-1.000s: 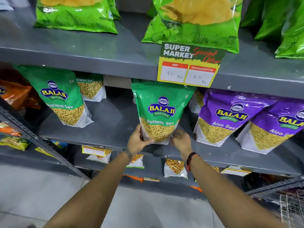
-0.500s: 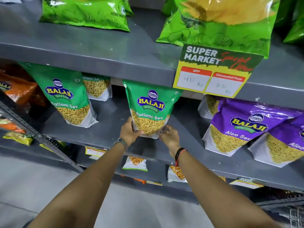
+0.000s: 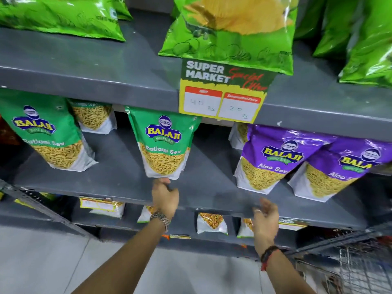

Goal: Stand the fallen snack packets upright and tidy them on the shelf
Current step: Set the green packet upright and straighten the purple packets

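Note:
A green Ratlami Sev packet (image 3: 164,145) stands upright in the middle of the grey middle shelf (image 3: 118,179). My left hand (image 3: 165,197) is just below it, fingertips touching its bottom edge, not gripping. My right hand (image 3: 265,217) hangs open at the shelf's front lip, away from the packet. Another green Ratlami Sev packet (image 3: 51,134) stands at the left with a smaller one (image 3: 93,117) behind it. Two purple Aloo Sev packets (image 3: 269,162) (image 3: 339,170) lean at the right.
Big green chip bags (image 3: 229,32) lie on the upper shelf, above a yellow price tag (image 3: 222,96). Small packets (image 3: 211,222) stand on the lower shelf. A wire basket (image 3: 360,270) is at the bottom right. Grey floor lies below.
Both hands have let go of the middle green packet, which now stands further back. The right hand has drawn back to the shelf edge; the left hand rests under the packet's base.

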Available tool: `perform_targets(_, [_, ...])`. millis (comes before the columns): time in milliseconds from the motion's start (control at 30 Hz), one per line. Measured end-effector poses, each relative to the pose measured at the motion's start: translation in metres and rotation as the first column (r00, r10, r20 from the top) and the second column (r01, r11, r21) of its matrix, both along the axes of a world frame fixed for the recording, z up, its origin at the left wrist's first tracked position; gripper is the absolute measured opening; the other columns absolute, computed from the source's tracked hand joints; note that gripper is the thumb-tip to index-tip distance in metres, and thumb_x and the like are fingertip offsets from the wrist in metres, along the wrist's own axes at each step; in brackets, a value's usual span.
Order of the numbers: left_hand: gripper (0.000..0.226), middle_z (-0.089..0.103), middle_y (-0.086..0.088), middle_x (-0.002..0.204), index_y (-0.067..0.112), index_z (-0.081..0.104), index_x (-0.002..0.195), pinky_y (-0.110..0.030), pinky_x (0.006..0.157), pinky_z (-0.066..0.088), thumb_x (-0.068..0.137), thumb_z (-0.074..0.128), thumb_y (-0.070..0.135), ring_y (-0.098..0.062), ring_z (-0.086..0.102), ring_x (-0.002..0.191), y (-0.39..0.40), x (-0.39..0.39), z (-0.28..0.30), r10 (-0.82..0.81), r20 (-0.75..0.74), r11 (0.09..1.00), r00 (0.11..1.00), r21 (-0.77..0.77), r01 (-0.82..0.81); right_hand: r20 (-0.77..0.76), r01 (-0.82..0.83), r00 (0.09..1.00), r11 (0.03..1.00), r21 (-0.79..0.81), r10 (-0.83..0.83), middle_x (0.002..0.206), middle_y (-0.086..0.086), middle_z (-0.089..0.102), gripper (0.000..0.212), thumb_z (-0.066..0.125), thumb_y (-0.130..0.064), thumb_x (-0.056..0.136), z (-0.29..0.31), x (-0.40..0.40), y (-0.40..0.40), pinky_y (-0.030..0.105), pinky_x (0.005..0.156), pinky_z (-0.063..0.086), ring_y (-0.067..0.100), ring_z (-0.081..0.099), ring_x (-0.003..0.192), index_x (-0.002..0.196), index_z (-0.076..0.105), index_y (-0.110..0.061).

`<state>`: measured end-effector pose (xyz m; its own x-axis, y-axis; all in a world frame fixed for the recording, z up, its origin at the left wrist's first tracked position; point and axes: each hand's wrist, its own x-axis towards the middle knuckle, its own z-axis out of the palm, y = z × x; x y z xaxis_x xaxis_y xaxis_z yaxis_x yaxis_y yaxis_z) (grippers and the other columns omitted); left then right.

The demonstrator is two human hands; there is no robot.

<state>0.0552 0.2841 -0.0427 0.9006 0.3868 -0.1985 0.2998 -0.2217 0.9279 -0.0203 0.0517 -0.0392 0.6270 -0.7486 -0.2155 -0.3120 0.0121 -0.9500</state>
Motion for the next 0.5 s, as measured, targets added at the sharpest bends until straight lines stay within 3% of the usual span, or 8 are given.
perform_targets(100, [0.034,0.063,-0.014,0.111,0.013,0.057,0.099,-0.033,0.089,0.047,0.069,0.059,-0.003,-0.029,0.059,0.099,-0.059,-0.003,0.004,-0.272,0.022,0.962,0.962,-0.016,0.272,0.082,0.054,0.995,0.997,0.047,-0.058,0.103,0.0,0.055,0.04,0.05,0.01,0.081,0.011,0.001,-0.043,0.016,0.075,0.041,0.018,0.048,0.1,0.098,0.052,-0.025])
perform_targets(167, [0.048,0.054,-0.012,0.132,0.009,0.051,0.12,-0.033,0.098,0.045,0.074,0.062,0.001,-0.025,0.055,0.115,-0.094,0.002,0.012,-0.492,0.018,0.869,0.87,-0.041,0.493,0.133,-0.001,0.991,0.995,0.102,-0.012,0.115,0.004,0.049,0.044,0.045,0.013,0.083,0.026,0.011,-0.061,0.013,0.076,0.042,0.016,0.044,0.104,0.121,0.048,-0.01])
perform_targets(233, [0.067,0.04,-0.006,0.145,0.011,0.033,0.138,-0.03,0.107,0.037,0.078,0.064,0.008,-0.023,0.041,0.132,-0.124,0.007,0.024,-0.649,-0.023,0.761,0.761,-0.05,0.647,0.129,-0.09,0.989,0.989,0.118,0.074,0.122,0.003,0.044,0.053,0.043,0.013,0.085,0.037,0.025,-0.07,0.018,0.081,0.042,0.014,0.041,0.109,0.135,0.037,-0.004])
perform_targets(300, [0.078,0.043,-0.003,0.143,0.014,0.025,0.142,-0.024,0.101,0.036,0.076,0.066,0.009,-0.021,0.042,0.131,-0.144,0.012,0.033,-0.703,-0.032,0.711,0.71,-0.047,0.702,0.1,-0.184,0.98,0.975,0.126,0.172,0.126,-0.003,0.044,0.059,0.047,0.013,0.084,0.039,0.037,-0.073,0.024,0.089,0.04,0.012,0.041,0.114,0.138,0.033,-0.006])
perform_targets(367, [0.088,0.047,-0.004,0.141,0.019,0.022,0.143,-0.029,0.1,0.042,0.071,0.07,0.01,-0.023,0.049,0.126,-0.156,0.015,0.031,-0.703,-0.02,0.711,0.711,-0.064,0.701,0.07,-0.271,0.962,0.956,0.117,0.264,0.13,-0.001,0.049,0.062,0.047,0.014,0.081,0.032,0.046,-0.075,0.027,0.093,0.041,0.018,0.047,0.12,0.138,0.038,-0.007])
perform_targets(433, [0.092,0.049,-0.004,0.141,0.022,0.02,0.144,-0.035,0.101,0.045,0.068,0.071,0.01,-0.024,0.05,0.125,-0.16,0.013,0.028,-0.682,-0.033,0.73,0.731,-0.092,0.677,0.084,-0.319,0.947,0.942,0.107,0.311,0.123,0.004,0.056,0.059,0.045,0.017,0.079,0.024,0.049,-0.075,0.023,0.085,0.046,0.025,0.053,0.117,0.132,0.045,-0.008])
perform_targets(500, [0.089,0.049,-0.003,0.14,0.023,0.022,0.142,-0.033,0.1,0.044,0.069,0.07,0.005,-0.021,0.049,0.126,-0.16,0.01,0.026,-0.672,-0.016,0.735,0.74,-0.133,0.665,0.106,-0.334,0.941,0.936,0.116,0.322,0.122,0.004,0.059,0.058,0.047,0.015,0.08,0.022,0.047,-0.074,0.017,0.077,0.051,0.018,0.058,0.108,0.132,0.046,-0.01])
